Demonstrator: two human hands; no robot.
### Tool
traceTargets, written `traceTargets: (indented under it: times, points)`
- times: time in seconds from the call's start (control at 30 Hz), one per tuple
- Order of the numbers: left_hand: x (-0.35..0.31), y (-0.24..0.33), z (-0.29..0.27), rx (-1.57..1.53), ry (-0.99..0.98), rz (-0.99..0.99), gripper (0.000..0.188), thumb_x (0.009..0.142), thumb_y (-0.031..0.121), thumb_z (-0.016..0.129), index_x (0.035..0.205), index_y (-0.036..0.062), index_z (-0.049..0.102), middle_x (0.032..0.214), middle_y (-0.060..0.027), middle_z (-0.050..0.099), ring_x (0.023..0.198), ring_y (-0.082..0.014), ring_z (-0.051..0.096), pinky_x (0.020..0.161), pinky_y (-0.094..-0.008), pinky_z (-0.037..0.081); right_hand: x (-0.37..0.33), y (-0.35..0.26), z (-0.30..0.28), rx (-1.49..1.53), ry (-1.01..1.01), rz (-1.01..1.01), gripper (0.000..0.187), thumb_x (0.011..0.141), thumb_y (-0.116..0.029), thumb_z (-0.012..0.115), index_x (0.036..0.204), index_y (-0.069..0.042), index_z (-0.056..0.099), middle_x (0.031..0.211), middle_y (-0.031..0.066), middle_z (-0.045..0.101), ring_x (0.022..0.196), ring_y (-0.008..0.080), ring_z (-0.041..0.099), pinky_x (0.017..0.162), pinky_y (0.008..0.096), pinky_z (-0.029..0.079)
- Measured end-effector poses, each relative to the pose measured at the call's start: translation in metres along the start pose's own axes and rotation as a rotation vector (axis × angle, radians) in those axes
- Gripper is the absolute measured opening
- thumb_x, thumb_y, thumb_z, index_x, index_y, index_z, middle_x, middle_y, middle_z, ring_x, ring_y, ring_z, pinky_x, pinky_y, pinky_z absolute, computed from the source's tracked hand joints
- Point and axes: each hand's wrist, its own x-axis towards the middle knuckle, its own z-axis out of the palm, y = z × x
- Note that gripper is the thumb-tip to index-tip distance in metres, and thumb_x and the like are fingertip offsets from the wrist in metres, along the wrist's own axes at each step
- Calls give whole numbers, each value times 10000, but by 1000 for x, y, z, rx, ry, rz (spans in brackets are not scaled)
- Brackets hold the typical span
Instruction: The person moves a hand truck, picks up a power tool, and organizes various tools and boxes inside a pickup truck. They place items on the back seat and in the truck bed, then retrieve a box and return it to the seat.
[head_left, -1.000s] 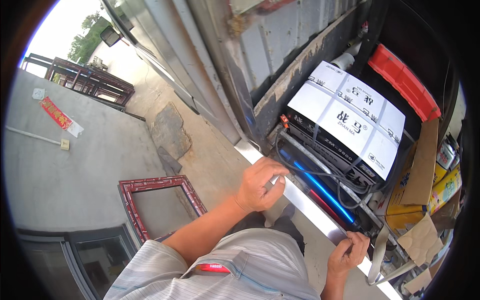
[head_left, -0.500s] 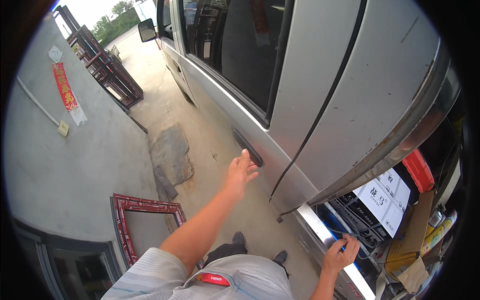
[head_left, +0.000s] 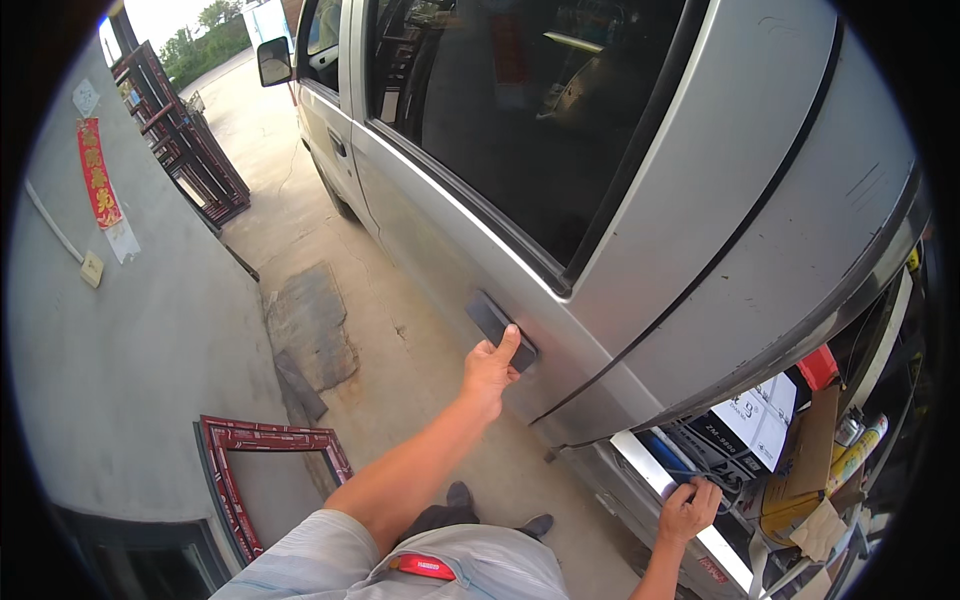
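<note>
My left hand (head_left: pixel 490 372) is closed on the black door handle (head_left: pixel 503 328) of a silver van (head_left: pixel 440 225). Its thumb lies over the handle, and its fingers are curled behind the lower end. The handle stands out from the door panel. My right hand (head_left: pixel 690 508) is at the van's open rear, beside a bright metal sill strip (head_left: pixel 640 462). Its fingers are curled and closed, and what lies under them is hidden. Thin grey hoses (head_left: pixel 735 482) run close to those fingers.
In the van's rear are a black and white carton (head_left: pixel 755 420), a brown cardboard box (head_left: pixel 815 450) and a yellow spray can (head_left: pixel 857 455). A dark red frame (head_left: pixel 275 440) leans by the grey wall (head_left: pixel 160 330). More frames (head_left: pixel 185 140) stand farther off. A flat slab (head_left: pixel 312 325) lies on the ground.
My left hand has gone from fingers apart beside the handle to gripping it, and the handle has swung outward. My right hand stays near the sill. The view has shifted.
</note>
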Motion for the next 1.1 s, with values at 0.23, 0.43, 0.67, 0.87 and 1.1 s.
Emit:
traceTargets:
  times: [0.23, 0.43, 0.67, 0.87, 1.1]
  points:
    - [-49, 23, -78, 72, 15, 27, 532, 941, 583, 789, 921, 107, 555, 858, -32, 669, 740, -116, 604, 718, -312, 515, 1, -2, -2, 41, 21, 10, 103, 836, 72, 571, 865, 2, 642, 823, 152, 605, 763, 356, 595, 671, 450, 486]
    - [-119, 49, -177, -82, 151, 107, 319, 1035, 328, 707, 1237, 87, 651, 1117, -63, 729, 945, -168, 701, 851, -319, 575, -1, 1, -3, 22, -18, 39, 91, 822, 61, 586, 856, -5, 638, 821, 155, 611, 786, 365, 606, 697, 459, 495]
    - [-154, 55, -309, 219, 467, 245, 325, 1039, 313, 667, 1245, 62, 644, 1094, -87, 710, 983, -197, 689, 871, -354, 578, 0, -6, -5, 81, -48, 57, 98, 836, 72, 575, 872, 15, 645, 822, 169, 601, 782, 351, 600, 713, 439, 490]
    - [-153, 66, -451, -111, 617, 440, 318, 1059, 324, 609, 1223, 55, 653, 1064, -77, 692, 986, -220, 687, 857, -363, 586, -5, -141, 26, 507, -293, -302, 177, 686, 8, 673, 836, -87, 686, 796, 81, 627, 699, 288, 570, 619, 414, 427]
    - [-139, 45, -536, -275, 876, 616, 283, 1062, 371, 573, 1174, 119, 637, 983, -24, 654, 830, -158, 624, 720, -315, 527, 19, -330, 202, 1074, -468, -10, 133, 803, 20, 669, 874, -74, 731, 834, 112, 685, 735, 321, 647, 676, 430, 527]
